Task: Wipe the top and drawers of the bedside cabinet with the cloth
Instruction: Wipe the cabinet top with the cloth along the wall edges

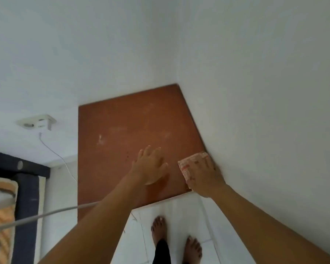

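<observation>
The bedside cabinet [133,130] was seen from above, its brown top set into the corner of two white walls, with the far edge and the right edge lying against them. The cloth [191,164], pale with a red pattern, was pressed flat on the top at the right edge, close to the near right corner and touching the wall. The right hand [204,178] was laid over the cloth with fingers spread, so the grip was wide and flat upon it rather than closed around it. The left hand [151,164] was placed palm down on the bare top just left of the cloth, its grip likewise wide and holding nothing. Pale smears and a small white mark were seen on the middle and far part of the top, which was otherwise left open. The left edge of the cabinet was free, with a wall socket [36,122] and a thin cable [55,155] found beyond it. Bare feet [176,239] were seen on the white tiled floor in front of the near edge.
</observation>
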The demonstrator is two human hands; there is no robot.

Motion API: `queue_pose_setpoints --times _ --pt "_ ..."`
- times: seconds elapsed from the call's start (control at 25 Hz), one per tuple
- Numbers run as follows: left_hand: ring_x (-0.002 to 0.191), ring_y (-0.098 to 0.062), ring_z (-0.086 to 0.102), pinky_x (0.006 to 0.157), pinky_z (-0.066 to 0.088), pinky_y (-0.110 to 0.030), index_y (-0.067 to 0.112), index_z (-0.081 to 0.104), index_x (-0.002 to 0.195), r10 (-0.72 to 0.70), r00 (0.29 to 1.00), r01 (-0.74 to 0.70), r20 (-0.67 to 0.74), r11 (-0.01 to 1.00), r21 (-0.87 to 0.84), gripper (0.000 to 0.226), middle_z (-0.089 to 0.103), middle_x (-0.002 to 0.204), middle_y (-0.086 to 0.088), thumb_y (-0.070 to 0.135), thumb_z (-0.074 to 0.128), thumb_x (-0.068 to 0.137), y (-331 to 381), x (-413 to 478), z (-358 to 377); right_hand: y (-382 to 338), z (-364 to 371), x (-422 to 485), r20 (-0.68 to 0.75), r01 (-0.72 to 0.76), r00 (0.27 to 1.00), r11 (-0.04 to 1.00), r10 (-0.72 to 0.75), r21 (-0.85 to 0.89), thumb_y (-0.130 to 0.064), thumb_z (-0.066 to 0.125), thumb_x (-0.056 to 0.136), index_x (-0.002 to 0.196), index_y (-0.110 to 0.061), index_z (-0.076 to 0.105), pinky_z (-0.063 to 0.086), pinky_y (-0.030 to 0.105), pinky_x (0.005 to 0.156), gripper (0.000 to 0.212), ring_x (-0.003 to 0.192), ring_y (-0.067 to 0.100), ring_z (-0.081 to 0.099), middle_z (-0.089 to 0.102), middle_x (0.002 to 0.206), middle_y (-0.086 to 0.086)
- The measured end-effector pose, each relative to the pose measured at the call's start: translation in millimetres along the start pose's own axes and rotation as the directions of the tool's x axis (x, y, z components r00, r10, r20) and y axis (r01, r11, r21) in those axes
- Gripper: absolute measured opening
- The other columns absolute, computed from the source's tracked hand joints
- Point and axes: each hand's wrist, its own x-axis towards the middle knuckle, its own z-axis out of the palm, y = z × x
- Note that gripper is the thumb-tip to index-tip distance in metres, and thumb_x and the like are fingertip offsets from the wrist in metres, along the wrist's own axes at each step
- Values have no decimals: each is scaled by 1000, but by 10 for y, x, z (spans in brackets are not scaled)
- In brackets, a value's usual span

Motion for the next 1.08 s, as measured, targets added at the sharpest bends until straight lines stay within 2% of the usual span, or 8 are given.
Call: queue_pose_setpoints --times 0.08,0.24,0.36,0.44,0.56,0.72,0.96,1.08 --pt "156 -35 4 121 18 -61 35 15 159 -16 997 8 80 996 94 74 4 171 -5 59 45 96 -43 172 159 32 224 114 -104 -54 993 998 50 -30 -56 28 90 161 -32 20 20 59 122 76 156 41 11 14 171 7" --pt "156 -33 1 120 18 -60 36 6 161 -37 990 9 135 979 204 77 -8 171 -1 61 40 96 -116 228 303 34 504 147 -341 -79 938 997 65 -27 -32 63 90 145 -26 56 44 63 106 56 136 49 46 51 152 13" --pt "154 -35 13 118 22 -60 36 12 160 -42 988 2 151 966 259 75 3 170 -5 63 39 95 -40 241 208 61 379 276 -466 4 885 999 11 32 -10 48 91 129 -18 67 58 54 85 44 110 45 59 63 136 13" --pt "143 -36 35 113 31 -59 31 31 153 -35 991 0 128 963 269 68 28 159 -10 63 41 94 1 441 8 -36 95 464 -498 63 866 977 47 202 -15 38 93 130 -18 66 57 51 89 47 109 39 60 65 135 8" --pt "137 -37 44 110 38 -56 23 45 145 -16 999 9 29 979 204 66 44 150 -11 62 42 91 -16 1008 -470 -310 -596 977 -549 128 829 921 104 368 -7 45 94 144 -19 57 48 44 109 52 126 34 54 58 147 4" --pt "145 -38 34 114 34 -57 26 36 153 -7 999 13 -45 990 137 72 37 157 -12 63 44 91 -88 1854 -1075 -494 -1492 2021 -627 181 778 946 30 270 -4 48 91 151 -21 48 44 45 111 63 132 36 47 48 155 5" --pt "153 -32 19 119 22 -58 26 32 156 53 992 -36 -117 989 140 67 22 166 -7 59 37 98 -177 2678 -1225 -427 -1716 3259 -515 156 856 972 -46 173 -7 44 96 154 -24 42 31 44 121 61 145 34 32 38 160 6" --pt "155 -32 13 122 13 -59 26 24 160 81 978 -42 -194 980 195 65 14 170 -7 55 24 102 -229 2745 -1034 -408 -1387 3473 -413 115 906 993 -89 38 -34 40 104 161 -26 25 10 45 128 60 158 33 6 13 171 8"
